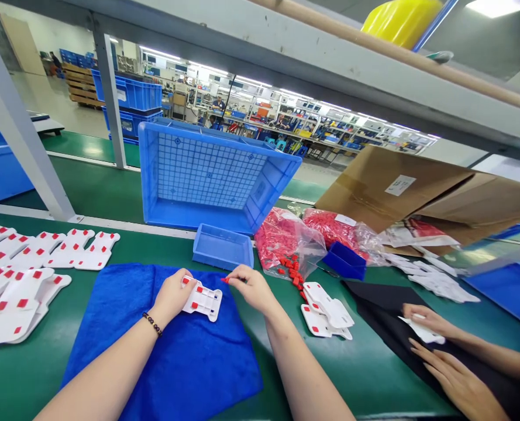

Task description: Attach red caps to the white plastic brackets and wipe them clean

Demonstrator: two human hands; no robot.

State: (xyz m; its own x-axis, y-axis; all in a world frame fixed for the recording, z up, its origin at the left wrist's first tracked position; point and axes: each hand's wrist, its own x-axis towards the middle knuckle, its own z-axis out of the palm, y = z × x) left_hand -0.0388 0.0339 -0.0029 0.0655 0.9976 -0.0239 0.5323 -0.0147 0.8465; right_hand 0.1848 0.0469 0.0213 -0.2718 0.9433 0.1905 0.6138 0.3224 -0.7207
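My left hand (175, 297) is closed on the left end of a white plastic part (206, 302) that has red pieces on it, held above a blue cloth (189, 362). Between the thumb and fingertips of my right hand (250, 287) is a small red piece (226, 280), just right of the white part and apart from it. Loose red pieces (292, 269) spill from a clear bag of red pieces (281, 237). Two or so white parts with red squares (325, 313) lie right of my right forearm.
White parts with red squares (23, 304) cover the left side. A large blue crate (207, 175), a small blue tray (222, 248) and a dark blue bin (345, 260) stand behind. At right, another person's hands (453, 374) hold a white part on black cloth (382, 298).
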